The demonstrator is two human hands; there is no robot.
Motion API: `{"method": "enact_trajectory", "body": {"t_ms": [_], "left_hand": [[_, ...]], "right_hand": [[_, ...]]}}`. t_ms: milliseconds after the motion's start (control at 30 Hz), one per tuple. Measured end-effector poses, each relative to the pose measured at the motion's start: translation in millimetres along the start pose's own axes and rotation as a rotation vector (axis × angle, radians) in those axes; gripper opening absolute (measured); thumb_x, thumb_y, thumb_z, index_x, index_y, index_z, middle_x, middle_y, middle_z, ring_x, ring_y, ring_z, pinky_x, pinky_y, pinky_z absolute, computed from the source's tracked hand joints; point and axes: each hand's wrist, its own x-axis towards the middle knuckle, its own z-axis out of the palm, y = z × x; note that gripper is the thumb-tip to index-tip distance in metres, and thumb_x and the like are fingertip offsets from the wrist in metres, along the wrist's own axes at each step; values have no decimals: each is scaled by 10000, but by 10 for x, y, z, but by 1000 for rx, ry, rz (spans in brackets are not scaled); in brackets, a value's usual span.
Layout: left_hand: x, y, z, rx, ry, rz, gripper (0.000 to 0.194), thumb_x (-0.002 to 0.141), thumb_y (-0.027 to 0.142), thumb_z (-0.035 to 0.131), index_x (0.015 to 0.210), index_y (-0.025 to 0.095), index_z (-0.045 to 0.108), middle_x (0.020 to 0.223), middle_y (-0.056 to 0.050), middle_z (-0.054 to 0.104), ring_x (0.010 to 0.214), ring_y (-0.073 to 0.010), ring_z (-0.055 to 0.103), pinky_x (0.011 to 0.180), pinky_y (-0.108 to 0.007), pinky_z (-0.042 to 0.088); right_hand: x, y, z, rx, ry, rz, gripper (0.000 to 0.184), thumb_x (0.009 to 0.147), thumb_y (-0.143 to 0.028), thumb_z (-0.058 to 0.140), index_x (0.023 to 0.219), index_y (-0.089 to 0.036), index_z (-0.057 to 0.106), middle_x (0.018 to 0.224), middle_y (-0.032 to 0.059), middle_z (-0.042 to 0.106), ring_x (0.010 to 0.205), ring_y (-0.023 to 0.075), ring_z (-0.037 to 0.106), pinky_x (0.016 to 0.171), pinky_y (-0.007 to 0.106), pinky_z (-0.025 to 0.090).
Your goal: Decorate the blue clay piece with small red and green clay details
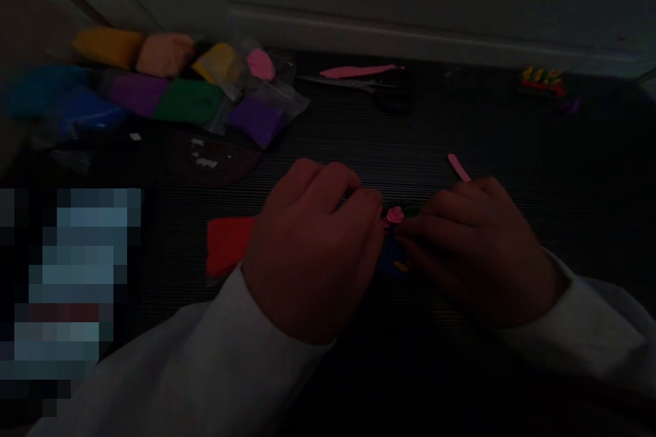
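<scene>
In dim light, my left hand (312, 252) and my right hand (471, 246) meet over a dark ribbed mat (461, 130). Both have curled fingers pinched on a small pink clay flower (395, 215) between them. Under it lies a dark blue clay piece (392, 265) with a small yellow spot. A pink stick tool (458, 168) pokes out above my right hand. A red clay slab (225, 244) lies just left of my left hand.
Several bags and lumps of coloured clay (169, 85) are piled at the back left. Scissors with a pink clay strip (359, 73) lie at the back middle. A small coloured clay figure (543, 82) sits far right. A wall runs behind.
</scene>
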Motion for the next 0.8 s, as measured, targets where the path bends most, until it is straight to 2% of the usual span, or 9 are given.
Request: {"method": "enact_trajectory", "body": {"t_ms": [167,333,433,533,700,800], "left_hand": [[0,-22,4,7,-5,21,128,788,226,498,779,177,616,814,-68,599,763,-233,523,691,-393,439],[9,-67,27,6,-45,16,113,774,204,514,765,176,623,793,-67,604,748,-229,528,672,-386,451],[16,-102,47,-57,-118,-3,138,781,202,503,800,166,634,800,-65,607,763,-218,541,695,-382,459],[18,-136,65,-134,-207,-38,167,784,224,498,837,161,644,810,-62,613,788,-216,549,733,-390,459],[8,-170,112,-185,-262,-74,191,801,227,471,862,173,643,833,-59,620,817,-219,549,762,-402,452],[8,-177,133,-182,-260,-84,196,805,233,466,869,171,640,838,-65,618,820,-226,546,759,-409,447]], "right_hand": [[-49,77,-104,50,31,51,128,785,-290,533,814,-229,641,710,8,599,693,181,540,652,346,340],[-135,437,-259,34,168,325,205,775,-329,544,839,-162,642,773,62,620,678,163,573,594,301,422],[-176,643,-247,-9,64,514,333,745,-462,547,833,-157,649,722,60,622,562,152,562,485,288,412],[-190,711,-185,15,-79,558,394,675,-526,588,803,-157,640,685,47,615,518,148,554,433,270,405],[-152,628,-152,82,-264,640,239,709,-426,568,739,-199,635,613,7,594,497,142,550,437,256,392],[-132,620,-170,172,-263,752,227,707,-424,562,721,-205,618,577,-3,589,479,143,547,434,259,381]]}}
